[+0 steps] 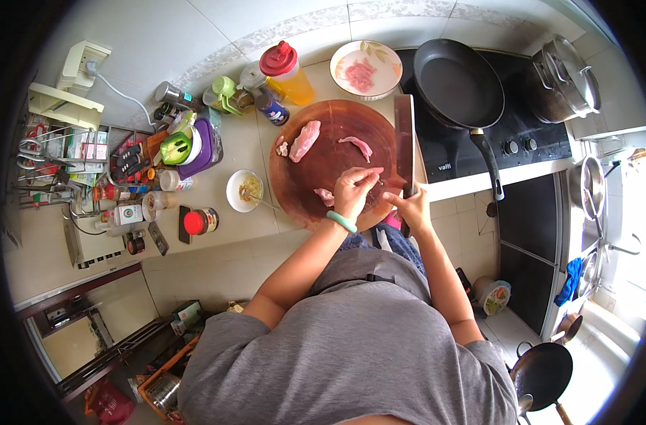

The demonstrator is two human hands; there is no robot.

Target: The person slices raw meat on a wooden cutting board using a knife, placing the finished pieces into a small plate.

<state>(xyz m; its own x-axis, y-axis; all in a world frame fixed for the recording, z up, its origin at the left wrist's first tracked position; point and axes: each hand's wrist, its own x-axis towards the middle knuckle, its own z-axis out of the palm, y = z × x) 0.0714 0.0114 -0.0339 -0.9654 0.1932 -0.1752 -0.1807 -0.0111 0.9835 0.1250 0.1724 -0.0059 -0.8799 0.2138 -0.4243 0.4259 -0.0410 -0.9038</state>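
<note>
My right hand [414,209] grips the handle of a cleaver [405,133], its wide blade upright at the right edge of a round wooden chopping board [328,164]. My left hand [352,192], a pale green bangle on its wrist, hovers over the board's near part with thumb and fingers drawn together; whether a scrap is pinched there I cannot tell. Raw meat lies on the board: a thick piece [305,141] at left, a slender strip [358,147] beyond my left hand, and a small piece [324,197] beside that wrist. Little scraps [282,149] sit near the left rim.
Behind the board stands a patterned bowl [392,77] holding meat strips [360,75]. A frying pan [458,82] rests on the black cooktop [546,133], a pot [562,79] beyond. Leftward are a small bowl [232,196] with chopped seasoning, a red-lidded jar [201,221] and bottles [294,79].
</note>
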